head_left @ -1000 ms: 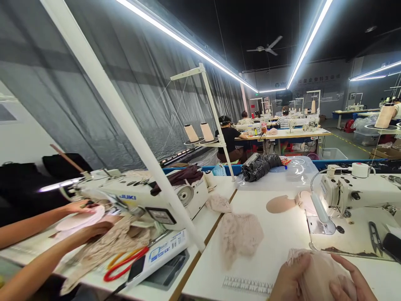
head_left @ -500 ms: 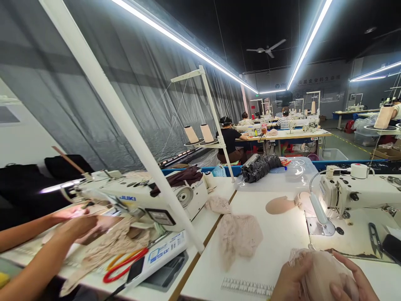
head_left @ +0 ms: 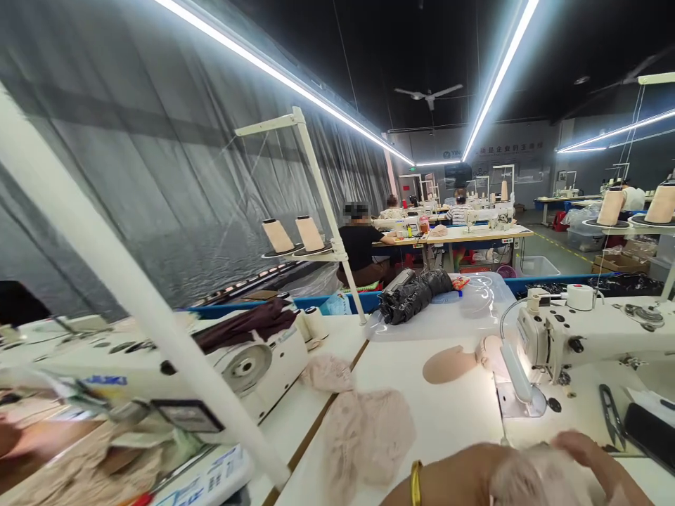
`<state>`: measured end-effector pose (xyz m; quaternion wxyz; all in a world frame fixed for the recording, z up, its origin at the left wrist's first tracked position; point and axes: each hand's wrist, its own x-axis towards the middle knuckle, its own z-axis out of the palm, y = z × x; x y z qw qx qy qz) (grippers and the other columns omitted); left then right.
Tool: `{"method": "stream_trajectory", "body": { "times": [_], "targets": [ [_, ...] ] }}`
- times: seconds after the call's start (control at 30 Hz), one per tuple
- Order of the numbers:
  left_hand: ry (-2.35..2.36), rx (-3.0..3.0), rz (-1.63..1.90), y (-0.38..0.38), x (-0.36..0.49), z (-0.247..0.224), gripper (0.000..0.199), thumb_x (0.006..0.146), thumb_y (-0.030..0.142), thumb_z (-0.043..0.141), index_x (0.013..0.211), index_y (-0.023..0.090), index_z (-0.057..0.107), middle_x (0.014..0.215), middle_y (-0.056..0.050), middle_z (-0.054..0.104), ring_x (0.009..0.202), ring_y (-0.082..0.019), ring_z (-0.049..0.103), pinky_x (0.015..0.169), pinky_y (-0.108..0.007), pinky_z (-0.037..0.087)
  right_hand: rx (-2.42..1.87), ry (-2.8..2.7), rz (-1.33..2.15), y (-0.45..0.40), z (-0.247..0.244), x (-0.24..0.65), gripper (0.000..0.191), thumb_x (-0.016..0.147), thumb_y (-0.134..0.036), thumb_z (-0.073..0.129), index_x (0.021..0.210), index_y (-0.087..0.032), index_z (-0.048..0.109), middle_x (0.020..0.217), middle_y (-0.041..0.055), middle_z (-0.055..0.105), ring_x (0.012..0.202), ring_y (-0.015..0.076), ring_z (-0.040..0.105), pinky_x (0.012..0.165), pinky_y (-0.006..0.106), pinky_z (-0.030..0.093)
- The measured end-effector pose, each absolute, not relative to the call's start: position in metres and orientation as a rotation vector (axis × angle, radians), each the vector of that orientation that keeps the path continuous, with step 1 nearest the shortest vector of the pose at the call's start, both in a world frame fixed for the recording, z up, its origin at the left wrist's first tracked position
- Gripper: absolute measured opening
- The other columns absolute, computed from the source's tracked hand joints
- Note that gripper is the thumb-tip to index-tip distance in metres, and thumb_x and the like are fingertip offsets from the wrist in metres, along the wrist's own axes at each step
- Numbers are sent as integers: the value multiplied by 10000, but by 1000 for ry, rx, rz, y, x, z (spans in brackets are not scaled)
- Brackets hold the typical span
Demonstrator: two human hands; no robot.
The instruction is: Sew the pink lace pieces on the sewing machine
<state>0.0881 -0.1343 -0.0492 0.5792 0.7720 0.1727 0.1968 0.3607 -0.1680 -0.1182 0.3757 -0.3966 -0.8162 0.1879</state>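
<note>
At the lower right, a bunched piece of thin beige fabric (head_left: pixel 535 479) is between my two hands, near the table's front edge. My left hand (head_left: pixel 469 469), a gold bracelet at its wrist, reaches in from the left and is closed on it, the fingertips hidden. On the other side my right hand (head_left: pixel 598 457) grips the same fabric with curled fingers, slightly blurred. Just beyond them is the lit needle plate of a white sewing machine (head_left: pixel 569 337). A flat beige piece (head_left: pixel 448 365) and crumpled beige fabric (head_left: pixel 369 432) lie on the table to the left.
Thread snips (head_left: pixel 612 416) and a black object (head_left: pixel 648 425) lie right of my hands. A slanted white post (head_left: pixel 152 302) crosses the left side. Behind it stands another sewing machine (head_left: pixel 105 369), with a co-worker's hand (head_left: pixel 9 437) at the edge. A black plastic bundle (head_left: pixel 416 295) rests on a clear lid.
My view has turned right and shifted, so the neighbouring machine slides left. My left hand has swung over the fabric, bringing its wrist and bracelet into sight; both hands still hold the fabric.
</note>
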Motion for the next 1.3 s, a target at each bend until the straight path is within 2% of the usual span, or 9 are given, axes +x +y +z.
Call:
{"method": "stream_trajectory", "body": {
  "times": [0.1, 0.2, 0.3, 0.43, 0.57, 0.7, 1.0, 1.2, 1.3],
  "targets": [
    [374, 2199, 276, -100, 103, -67, 132, 887, 375, 738, 817, 264, 754, 912, -32, 798, 891, -271, 729, 969, -469, 479, -956, -2271, 283, -131, -110, 370, 322, 1146, -363, 476, 946, -295, 719, 940, 24, 777, 897, 237, 724, 808, 343, 570],
    [292, 2360, 154, -73, 115, -72, 48, 751, 174, 713, 750, 222, 710, 1075, -63, 803, 989, -317, 724, 1003, -543, 380, -916, -2376, 116, -108, -117, 368, 368, 1150, -278, 421, 893, -260, 684, 959, 47, 775, 960, 254, 691, 752, 340, 528],
    [184, 2577, 44, -60, 115, -70, 143, 733, 172, 686, 855, 212, 750, 1264, -91, 760, 1001, -320, 713, 939, -524, 364, -942, -2386, 73, -105, -119, 371, 365, 1098, -120, 392, 969, -245, 710, 1056, 63, 794, 976, 238, 694, 733, 316, 524],
    [188, 2523, 226, -58, 109, -77, 114, 788, 320, 730, 764, 209, 730, 1170, -85, 778, 899, -316, 701, 936, -545, 337, -985, -2505, 130, -116, -103, 380, 404, 1021, -42, 511, 1206, -303, 758, 1213, 6, 822, 1085, 223, 731, 870, 294, 554],
    [202, 2470, 272, -60, 109, -86, 233, 800, 404, 749, 698, 204, 682, 1142, -83, 795, 878, -313, 687, 952, -562, 312, -1057, -2410, 160, -120, -98, 378, 420, 997, -42, 521, 1180, -315, 783, 1124, 11, 840, 1044, 232, 752, 897, 311, 572],
    [218, 2497, 237, -58, 109, -82, 157, 793, 369, 756, 762, 222, 711, 1179, -76, 794, 962, -331, 714, 956, -542, 317, -1129, -2396, 90, -118, -103, 376, 430, 994, -47, 506, 1185, -323, 775, 1157, 2, 843, 1049, 239, 759, 947, 331, 587],
    [250, 2536, 281, -58, 111, -73, 84, 840, 292, 714, 841, 212, 740, 1191, -80, 816, 1096, -355, 743, 950, -490, 347, -1173, -2355, 128, -112, -100, 381, 388, 967, -78, 539, 1099, -327, 806, 1154, 6, 844, 992, 239, 786, 875, 304, 636],
    [223, 2554, 272, -56, 110, -73, 151, 710, 214, 721, 858, 217, 750, 1205, -50, 808, 1005, -298, 744, 898, -459, 345, -1179, -2346, 151, -109, -109, 385, 397, 964, -107, 520, 1081, -351, 810, 1123, 8, 847, 947, 257, 793, 856, 336, 653],
    [229, 2561, 283, -56, 109, -74, 145, 716, 226, 715, 855, 220, 756, 1197, -35, 802, 961, -276, 736, 895, -451, 346, -1144, -2391, 116, -107, -111, 388, 379, 953, -107, 545, 1085, -354, 800, 1183, -9, 845, 969, 248, 794, 851, 321, 649]
  ]
}}
